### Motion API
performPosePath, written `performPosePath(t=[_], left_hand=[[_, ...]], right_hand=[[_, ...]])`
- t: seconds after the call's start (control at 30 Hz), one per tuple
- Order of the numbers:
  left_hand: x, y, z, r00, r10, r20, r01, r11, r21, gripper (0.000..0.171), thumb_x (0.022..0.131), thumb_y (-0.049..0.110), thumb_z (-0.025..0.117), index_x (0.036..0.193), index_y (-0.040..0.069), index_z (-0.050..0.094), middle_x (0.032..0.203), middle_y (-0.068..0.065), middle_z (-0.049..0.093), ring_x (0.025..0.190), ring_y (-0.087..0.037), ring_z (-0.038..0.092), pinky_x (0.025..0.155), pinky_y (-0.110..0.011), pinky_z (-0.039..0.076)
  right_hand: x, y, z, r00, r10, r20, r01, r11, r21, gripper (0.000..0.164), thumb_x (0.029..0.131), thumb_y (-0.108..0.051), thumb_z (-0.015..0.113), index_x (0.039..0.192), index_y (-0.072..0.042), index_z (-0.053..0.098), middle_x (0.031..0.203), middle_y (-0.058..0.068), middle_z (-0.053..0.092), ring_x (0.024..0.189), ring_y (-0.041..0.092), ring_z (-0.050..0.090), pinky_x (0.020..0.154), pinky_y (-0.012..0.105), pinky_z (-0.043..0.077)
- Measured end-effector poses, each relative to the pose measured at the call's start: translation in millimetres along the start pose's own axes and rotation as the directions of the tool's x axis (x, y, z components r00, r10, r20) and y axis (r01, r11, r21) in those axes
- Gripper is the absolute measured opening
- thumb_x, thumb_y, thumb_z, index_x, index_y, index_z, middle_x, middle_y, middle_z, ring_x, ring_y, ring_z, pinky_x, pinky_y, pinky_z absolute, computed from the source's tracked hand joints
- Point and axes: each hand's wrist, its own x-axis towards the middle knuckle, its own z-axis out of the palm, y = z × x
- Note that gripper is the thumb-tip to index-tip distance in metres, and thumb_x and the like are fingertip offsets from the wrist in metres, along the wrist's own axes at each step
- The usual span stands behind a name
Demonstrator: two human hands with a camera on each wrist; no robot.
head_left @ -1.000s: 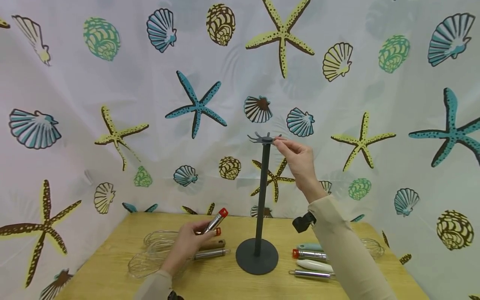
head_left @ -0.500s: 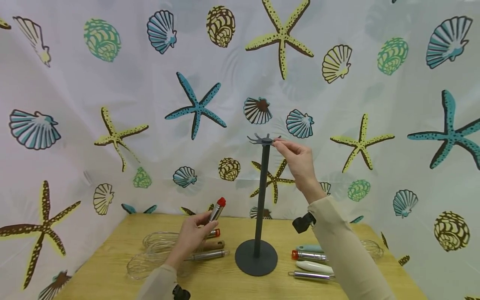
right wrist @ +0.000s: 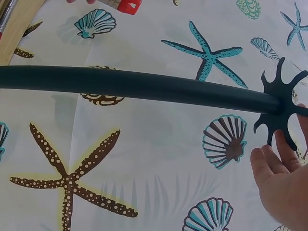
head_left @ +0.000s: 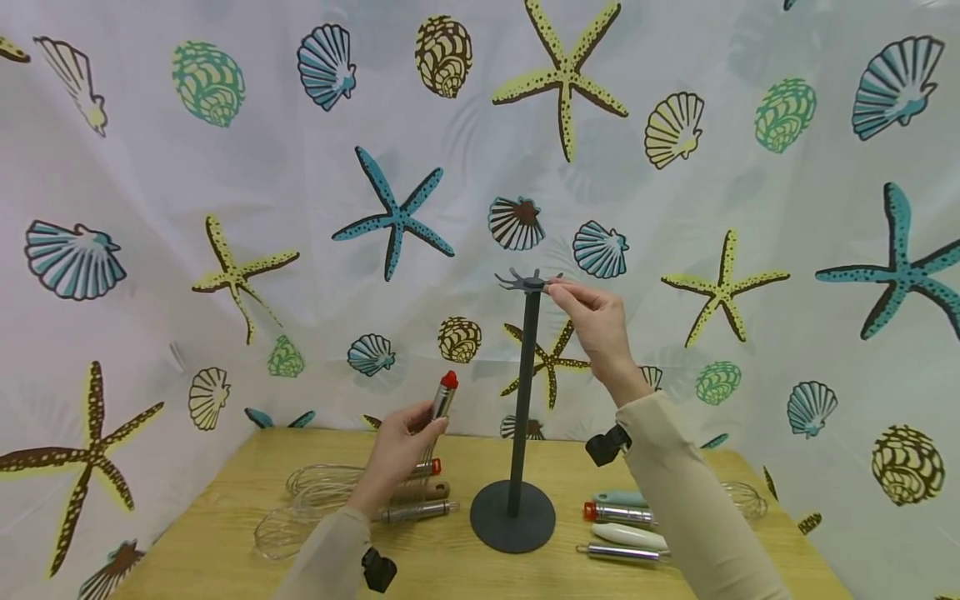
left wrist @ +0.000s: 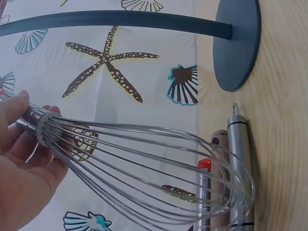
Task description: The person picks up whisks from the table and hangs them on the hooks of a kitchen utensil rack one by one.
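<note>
One whisk (head_left: 442, 402) sits in my curled left hand (head_left: 397, 447), right hand (head_left: 600, 329) pinching one stand (head_left: 523, 392), three handles (head_left: 433, 492) at its nine o'clock, four others (head_left: 628, 535) at three.

Gap separated raised whisk (head_left: 445, 398) from upright pole (head_left: 524, 392). Left-side hooks (head_left: 513, 280) met open space; right hand (head_left: 597, 327), pinching hook rim, and right sleeve (head_left: 693, 492) obstructed right approach. Left hand (head_left: 397, 446) occupied near-left approach. Lying whisks (head_left: 420, 511) obstructed left tabletop; handle row (head_left: 628, 534) obstructed right. Narrow strips flanked base (head_left: 491, 521). Curtain (head_left: 270, 150) bounded far side.
</note>
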Motion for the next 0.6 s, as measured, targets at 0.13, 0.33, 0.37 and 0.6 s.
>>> performPosePath(t=[0.13, 0.33, 0.37, 0.6], left_hand=[[4.9, 7.7, 2.4, 1.000, 0.015, -0.007, -0.015, 1.000, 0.000, 0.030, 0.096, 0.022, 0.065, 0.124, 0.013, 0.065, 0.111, -0.013, 0.070, 0.096, -0.022, 0.064, 0.079, -0.029, 0.051], [7.5, 20.2, 3.5, 0.999, 0.041, -0.015, -0.041, 0.999, 0.001, 0.033, 0.097, 0.019, 0.064, 0.128, 0.014, 0.055, 0.112, -0.010, 0.072, 0.100, -0.024, 0.067, 0.084, -0.033, 0.050], [8.2, 21.0, 3.7, 0.999, 0.046, -0.015, -0.046, 0.999, -0.002, 0.032, 0.097, 0.019, 0.063, 0.127, 0.013, 0.055, 0.110, -0.010, 0.073, 0.099, -0.024, 0.067, 0.083, -0.033, 0.049], [10.2, 35.0, 4.4, 0.999, 0.043, -0.016, -0.044, 0.999, -0.020, 0.033, 0.100, 0.013, 0.058, 0.131, 0.002, 0.054, 0.112, -0.019, 0.070, 0.101, -0.031, 0.065, 0.084, -0.034, 0.048]], right_hand=[[1, 0, -1, 1.000, -0.009, 0.011, 0.009, 1.000, -0.002, 0.034, 0.096, -0.019, 0.064, 0.115, 0.008, 0.068, 0.132, 0.016, 0.062, 0.131, 0.017, 0.051, 0.113, 0.039, 0.036], [3, 4, 1, 0.999, -0.044, 0.011, 0.044, 0.999, 0.020, 0.034, 0.096, -0.016, 0.064, 0.113, 0.013, 0.067, 0.137, 0.016, 0.058, 0.135, 0.017, 0.047, 0.115, 0.040, 0.034], [3, 4, 1, 0.999, -0.050, 0.012, 0.049, 0.999, 0.021, 0.033, 0.096, -0.015, 0.064, 0.113, 0.013, 0.067, 0.136, 0.016, 0.059, 0.134, 0.017, 0.048, 0.114, 0.040, 0.034], [3, 4, 0, 0.998, -0.066, 0.024, 0.065, 0.998, 0.006, 0.032, 0.096, -0.016, 0.063, 0.112, 0.011, 0.068, 0.132, 0.019, 0.060, 0.135, 0.015, 0.047, 0.114, 0.038, 0.035]])
